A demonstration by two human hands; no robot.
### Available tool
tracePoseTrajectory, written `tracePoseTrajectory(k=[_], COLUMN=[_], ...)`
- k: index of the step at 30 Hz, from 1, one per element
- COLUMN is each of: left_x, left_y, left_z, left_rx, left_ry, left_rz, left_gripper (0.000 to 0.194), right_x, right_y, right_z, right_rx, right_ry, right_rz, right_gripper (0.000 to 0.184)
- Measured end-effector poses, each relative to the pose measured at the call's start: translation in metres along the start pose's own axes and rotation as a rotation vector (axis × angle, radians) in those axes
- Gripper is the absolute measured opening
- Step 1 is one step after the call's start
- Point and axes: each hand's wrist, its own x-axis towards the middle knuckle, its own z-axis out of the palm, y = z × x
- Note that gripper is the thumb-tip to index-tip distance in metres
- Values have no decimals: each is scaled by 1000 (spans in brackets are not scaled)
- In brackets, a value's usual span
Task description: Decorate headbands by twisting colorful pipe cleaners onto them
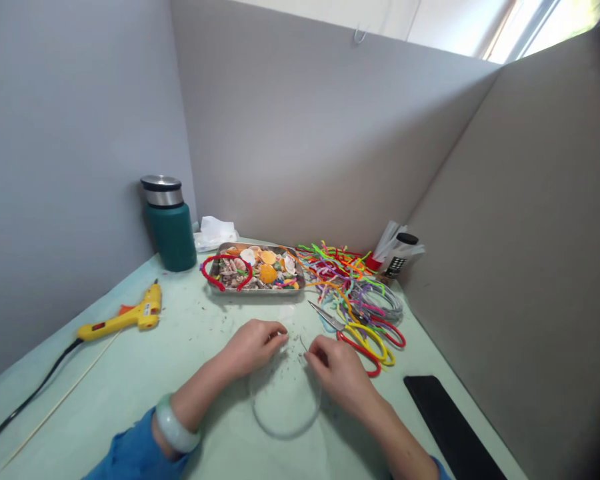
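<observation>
A thin grey wire bends in an open loop below and between my hands, just over the table. My right hand pinches one side of it, and a short wire end sticks up past the fingertips. My left hand has thumb and fingers brought together at the loop's other side; its wire end is hidden. Scissors with red and yellow handles lie beyond my right hand. Small dark crumbs are scattered between my hands.
A metal tray of shells holds a red pipe-cleaner loop on its left rim. Coloured pipe cleaners and coiled wire lie right. A yellow glue gun, green bottle and black flat case flank the work area.
</observation>
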Motion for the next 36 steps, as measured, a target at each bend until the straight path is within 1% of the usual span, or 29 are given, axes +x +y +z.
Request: tracePoseTrajectory(k=[3,6,9,11,13,16,19,23,26,28,32,36], left_x=[6,15,18,18,18,18,19,20,19,19,18,17], left_y=[-1,-6,-10,-12,-15,-17,-20,-22,-22,-21,-21,-22], left_z=[2,0,1,3,6,7,7,8,9,10,13,15], left_rx=[-160,-408,-542,-553,-529,-452,-424,-465,-467,-486,-556,-537], left_ry=[26,90,140,142,138,143,134,138,143,129,66,114], left_rz=[-135,-279,-341,-348,-341,-301,-290,-345,-352,-356,-438,-465], left_gripper=[28,32,38,40,38,27,18,18,18,18,23,21], right_x=[25,43,50,50,49,47,47,46,45,44,42,42], right_y=[0,-1,-3,-2,-1,2,3,3,2,1,0,1], right_z=[1,6,16,23,29,35,38,40,41,41,43,45], right_rx=[102,194,295,334,339,317,296,280,286,297,316,318], right_ry=[85,146,175,178,185,192,155,121,104,85,55,62], right_rz=[-18,-79,-166,-192,-199,-218,-251,-266,-270,-281,-312,-312], right_gripper=[17,18,22,22,21,21,21,20,20,21,20,17])
